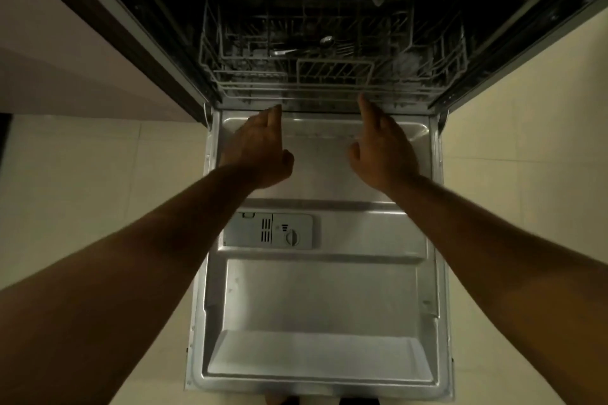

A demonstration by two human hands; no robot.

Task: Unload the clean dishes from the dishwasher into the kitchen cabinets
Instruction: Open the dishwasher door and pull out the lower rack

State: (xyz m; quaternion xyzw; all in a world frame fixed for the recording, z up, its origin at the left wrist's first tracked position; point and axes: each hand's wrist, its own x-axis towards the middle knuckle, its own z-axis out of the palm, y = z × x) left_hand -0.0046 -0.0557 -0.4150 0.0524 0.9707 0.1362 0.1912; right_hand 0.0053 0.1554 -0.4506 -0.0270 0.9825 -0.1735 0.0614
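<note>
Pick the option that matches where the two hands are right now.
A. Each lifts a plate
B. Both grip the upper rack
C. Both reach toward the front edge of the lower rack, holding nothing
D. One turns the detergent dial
C: the left hand and right hand stretch with straight fingers toward the lower rack, empty.

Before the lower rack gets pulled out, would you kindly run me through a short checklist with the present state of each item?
1. Steel dishwasher door folded fully down: ok.
2. Door surface free for the white wire lower rack to roll out: ok.
3. Left hand empty, fingers straight, at the rack's front edge: ok.
4. Right hand empty, likewise placed: ok.
5. Hands gripping the rack: not ok, fingers not curled round it.
6. Metal cutlery lying securely in the rack: cannot tell, too dim.
</note>
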